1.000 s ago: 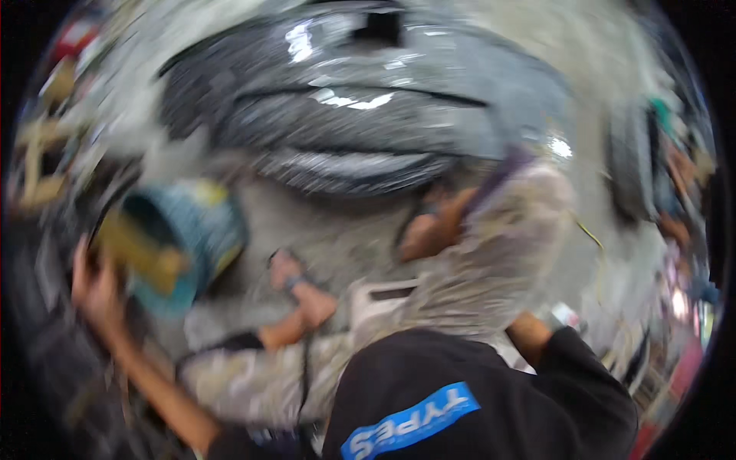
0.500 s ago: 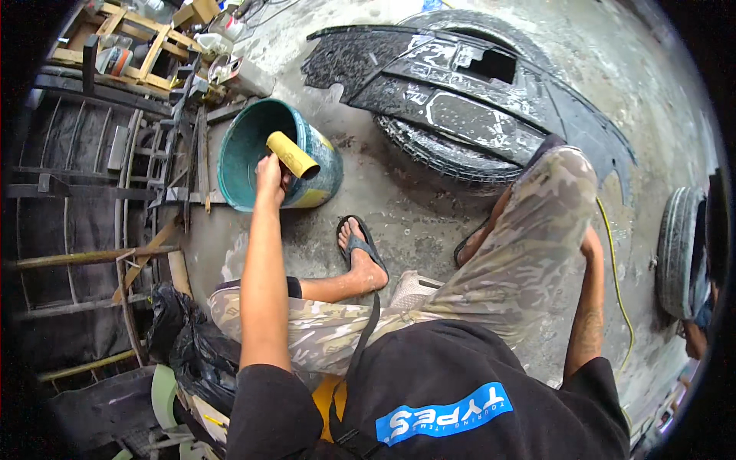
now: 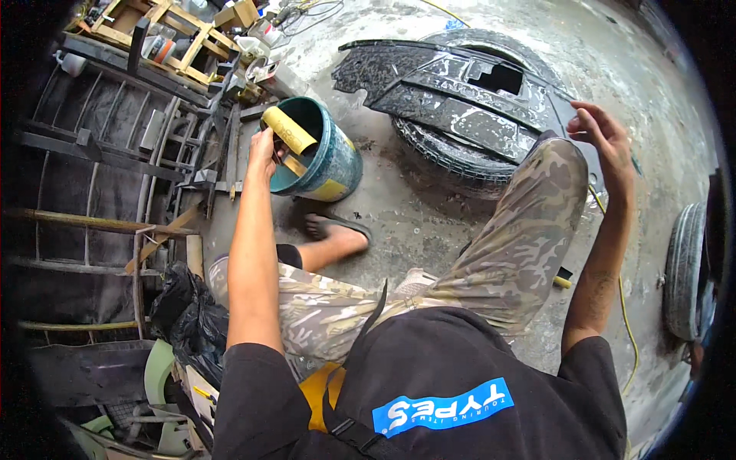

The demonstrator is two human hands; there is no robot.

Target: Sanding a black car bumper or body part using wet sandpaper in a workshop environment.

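Note:
My left hand (image 3: 267,153) grips a curved yellow piece that looks like sandpaper (image 3: 288,127), held over the rim of the teal bucket (image 3: 334,165); what lies under the yellow piece is partly hidden by my fingers. My right hand (image 3: 604,138) is raised open near the right end of a wet black panel (image 3: 491,115), with fingers apart; whether it touches the panel I cannot tell. The panel, which has a square cutout, rests on a tire (image 3: 429,153) lying flat on the concrete floor. My bent right leg (image 3: 529,230) reaches up to the panel's lower edge.
Metal racks (image 3: 100,169), wooden crates (image 3: 176,38) and a black plastic bag (image 3: 188,307) crowd the left side. A second tire (image 3: 681,268) stands at the right. A yellow hose (image 3: 627,330) runs along the floor, near a small black-and-yellow object (image 3: 563,280).
My right hand has risen from beside my thigh toward the panel. My left hand has shifted slightly left and up with the yellow piece. My left foot has moved left.

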